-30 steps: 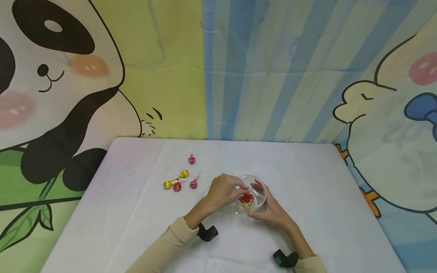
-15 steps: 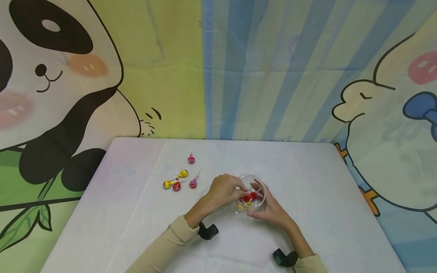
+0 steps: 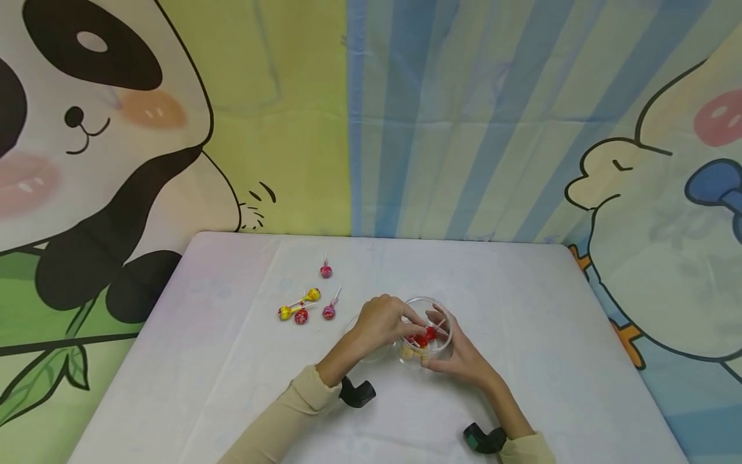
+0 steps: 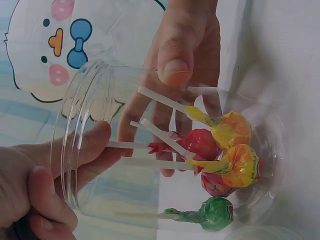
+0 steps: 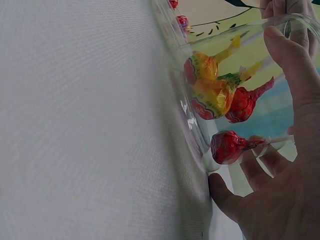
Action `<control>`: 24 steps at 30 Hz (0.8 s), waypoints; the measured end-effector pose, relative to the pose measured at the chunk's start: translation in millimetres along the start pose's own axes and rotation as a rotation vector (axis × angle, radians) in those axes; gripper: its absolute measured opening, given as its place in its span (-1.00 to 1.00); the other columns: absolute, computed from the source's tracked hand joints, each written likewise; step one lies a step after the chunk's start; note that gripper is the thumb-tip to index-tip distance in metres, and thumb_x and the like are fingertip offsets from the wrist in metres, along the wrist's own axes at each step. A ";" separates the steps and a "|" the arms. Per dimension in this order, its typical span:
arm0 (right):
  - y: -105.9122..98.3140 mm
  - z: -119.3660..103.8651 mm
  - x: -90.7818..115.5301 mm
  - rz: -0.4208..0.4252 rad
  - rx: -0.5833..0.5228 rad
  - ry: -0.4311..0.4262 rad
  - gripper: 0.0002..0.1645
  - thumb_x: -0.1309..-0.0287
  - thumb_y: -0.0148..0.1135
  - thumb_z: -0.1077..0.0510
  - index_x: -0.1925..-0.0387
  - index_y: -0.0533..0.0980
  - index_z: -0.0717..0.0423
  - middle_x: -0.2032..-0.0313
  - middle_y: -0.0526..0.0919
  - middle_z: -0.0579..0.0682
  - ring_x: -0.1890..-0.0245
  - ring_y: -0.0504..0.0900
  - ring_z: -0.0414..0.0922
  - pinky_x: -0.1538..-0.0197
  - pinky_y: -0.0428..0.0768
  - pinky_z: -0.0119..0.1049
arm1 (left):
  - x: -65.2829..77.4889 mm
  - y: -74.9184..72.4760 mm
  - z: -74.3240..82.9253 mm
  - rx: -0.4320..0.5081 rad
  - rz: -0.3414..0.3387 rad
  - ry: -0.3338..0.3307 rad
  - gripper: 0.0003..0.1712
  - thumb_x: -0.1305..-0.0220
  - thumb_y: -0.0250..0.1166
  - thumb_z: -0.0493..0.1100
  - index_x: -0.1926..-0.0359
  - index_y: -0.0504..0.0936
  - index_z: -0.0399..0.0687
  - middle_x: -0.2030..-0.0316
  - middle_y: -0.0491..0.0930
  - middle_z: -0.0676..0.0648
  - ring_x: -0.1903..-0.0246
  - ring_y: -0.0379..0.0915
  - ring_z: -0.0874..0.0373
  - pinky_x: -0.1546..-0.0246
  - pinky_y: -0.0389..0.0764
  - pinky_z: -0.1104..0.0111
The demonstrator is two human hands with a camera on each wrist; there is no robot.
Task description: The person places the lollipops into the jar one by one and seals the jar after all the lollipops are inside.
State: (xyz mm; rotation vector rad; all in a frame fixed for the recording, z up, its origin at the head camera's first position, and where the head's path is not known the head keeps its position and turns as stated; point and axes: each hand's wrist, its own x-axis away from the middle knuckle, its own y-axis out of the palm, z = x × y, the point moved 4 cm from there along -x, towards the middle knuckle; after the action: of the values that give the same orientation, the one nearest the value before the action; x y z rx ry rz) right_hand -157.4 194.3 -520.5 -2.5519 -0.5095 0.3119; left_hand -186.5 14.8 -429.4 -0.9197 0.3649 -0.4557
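Observation:
A clear round jar point(image 3: 429, 351) stands in front of the person, with several wrapped lollipops inside. In the left wrist view there are yellow lollipops point(image 4: 241, 166), red lollipops point(image 4: 200, 143) and a green lollipop point(image 4: 216, 214). My left hand point(image 3: 381, 325) reaches into the jar's mouth, and its fingertips pinch the white stick of a red lollipop; the thumb's contact is partly hidden. My right hand point(image 3: 458, 351) grips the jar from the right side, thumb in front, fingers behind the wall.
Left of the jar, several loose lollipops lie on the white tabletop point(image 3: 232, 399): yellow point(image 3: 285, 312), red point(image 3: 301, 316), purple-pink point(image 3: 328, 312) and a pink one point(image 3: 326, 271) farther back. A clear round rim point(image 4: 265, 231) shows beside the jar. Printed curtains point(image 3: 406, 129) hang behind.
Inside the jar the red lollipops have shifted slightly right, and a white stick now leans against the right wall. My left fingers have moved slightly rightward. The right hand keeps its hold.

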 end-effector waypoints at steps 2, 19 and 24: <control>-0.1 0.2 -0.2 0.002 -0.010 -0.002 0.27 0.13 0.54 0.03 -0.50 -0.06 -0.06 -0.35 0.34 0.20 -0.27 0.44 0.19 -0.22 0.36 0.32 | -1.0 0.0 0.5 -0.012 -0.013 -0.016 -0.88 -0.07 0.46 0.06 0.34 0.82 0.24 0.48 0.74 0.16 0.65 0.05 0.35 0.70 0.08 0.48; 1.9 -5.4 1.7 -0.010 -0.053 0.022 0.28 0.13 0.55 0.06 -0.48 -0.06 0.12 -0.37 0.30 0.26 -0.36 0.29 0.30 -0.27 0.26 0.36 | 18.5 -0.6 -12.0 0.309 0.096 0.125 -0.77 -0.12 0.43 0.01 0.19 0.79 0.10 0.28 0.77 0.10 0.69 0.21 0.45 0.68 0.32 0.54; 1.2 -6.8 0.9 0.000 -0.044 0.043 0.28 0.15 0.56 0.06 -0.48 -0.05 0.10 -0.39 0.30 0.22 -0.38 0.27 0.28 -0.29 0.23 0.36 | 57.2 -14.5 -28.9 0.560 0.155 0.202 -0.70 -0.12 0.42 -0.02 0.11 0.74 0.04 0.19 0.74 0.01 0.77 0.25 0.41 0.77 0.42 0.45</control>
State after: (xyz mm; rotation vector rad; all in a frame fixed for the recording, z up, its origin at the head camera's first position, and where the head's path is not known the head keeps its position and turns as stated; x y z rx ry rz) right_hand -154.1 190.7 -515.6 -2.5954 -0.5050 0.2474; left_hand -155.4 -42.2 -439.7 -0.2993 0.4585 -0.4757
